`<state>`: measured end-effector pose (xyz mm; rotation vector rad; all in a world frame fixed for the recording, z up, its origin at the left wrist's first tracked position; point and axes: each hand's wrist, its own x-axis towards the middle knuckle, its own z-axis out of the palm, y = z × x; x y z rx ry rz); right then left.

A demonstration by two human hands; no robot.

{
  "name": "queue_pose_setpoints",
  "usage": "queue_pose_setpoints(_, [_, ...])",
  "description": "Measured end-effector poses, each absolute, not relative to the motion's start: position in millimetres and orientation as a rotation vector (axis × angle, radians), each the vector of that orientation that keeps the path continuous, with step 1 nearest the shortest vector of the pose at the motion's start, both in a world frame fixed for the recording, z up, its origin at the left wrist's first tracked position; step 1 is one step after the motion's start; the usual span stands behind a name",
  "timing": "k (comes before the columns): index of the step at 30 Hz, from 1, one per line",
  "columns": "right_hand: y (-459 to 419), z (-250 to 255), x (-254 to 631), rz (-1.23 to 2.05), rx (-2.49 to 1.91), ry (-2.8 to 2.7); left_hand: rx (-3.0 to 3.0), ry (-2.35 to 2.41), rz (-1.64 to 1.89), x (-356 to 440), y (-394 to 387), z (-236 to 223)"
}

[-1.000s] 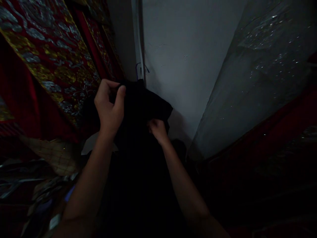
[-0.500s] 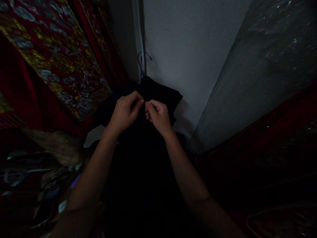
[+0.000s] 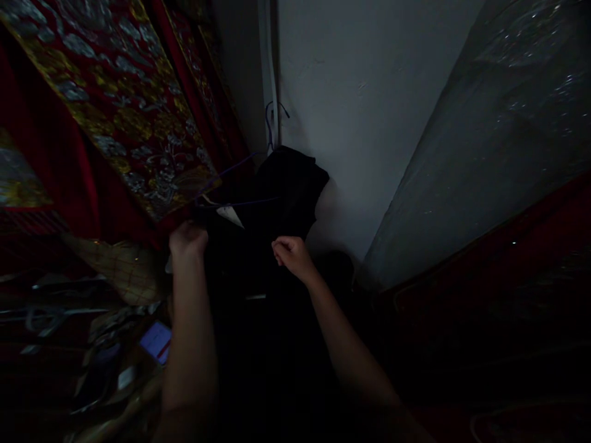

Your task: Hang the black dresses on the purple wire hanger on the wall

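A black garment [image 3: 290, 178] hangs at the wall on a thin blue-purple hanger [image 3: 269, 123]. The hanger's left arm and lower bar are bare of cloth, and a pale tag [image 3: 229, 215] shows beside the bar. My left hand [image 3: 188, 240], slightly blurred, is closed at the garment's left side; its fingertips are hidden and the dark cloth is hard to make out there. Below the hanger, my right hand [image 3: 293, 255] is closed in a pinch on the front of the black cloth.
Red cloth with gold and silver embroidery [image 3: 133, 123] hangs at the left. A lit phone screen [image 3: 157, 342] lies among clutter at lower left. Clear plastic sheeting [image 3: 462, 166] covers the right side, with dark red fabric [image 3: 498, 234] below it. A pale wall [image 3: 360, 86] stands ahead.
My left hand has moved left and down, away from my right hand, which has dropped lower. The garment's left side has come off the hanger, baring its arm, bar and the tag.
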<state>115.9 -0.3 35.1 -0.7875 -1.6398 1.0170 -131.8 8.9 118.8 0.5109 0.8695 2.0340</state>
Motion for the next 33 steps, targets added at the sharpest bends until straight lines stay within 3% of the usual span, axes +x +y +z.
queue_pose_setpoints(3, [1.3, 23.8, 115.9, 1.061, -0.834, -1.563, 0.429, 0.949, 1.958, -122.7, 2.1, 63.5])
queue_pose_setpoints(6, [7.0, 19.1, 122.2, 1.023, -0.95, -1.451, 0.612, 1.01, 1.806, -99.6, -4.0, 36.8])
queue_pose_setpoints(12, [-6.9, 30.0, 119.9, 0.869, -0.853, -1.626, 1.077, 0.863, 1.788, -40.9, -26.1, 66.3])
queue_pose_setpoints(18, [-15.3, 47.6, 108.9, 1.009, -0.703, -1.587, 1.817, 1.098, 1.734, -4.5, -40.5, 82.2])
queue_pose_setpoints(22, [-0.6, 75.6, 135.0, 1.165, -0.849, -1.668, 1.872, 1.028, 1.397, -20.7, -29.6, 65.7])
queue_pose_setpoints(27, [45.1, 119.7, 166.6, 0.64, -0.678, -1.724, 1.888, 1.099, 0.649, -58.2, -20.8, 27.5])
queue_pose_setpoints(29, [69.3, 125.2, 169.6, 0.472, -0.687, -1.614, 1.945, 1.136, 0.642, -75.4, -19.3, 21.7])
queue_pose_setpoints(33, [105.1, 118.2, 175.8, 0.504, -0.992, -1.672, 1.995, 1.292, 0.592, -111.7, -13.5, 36.4])
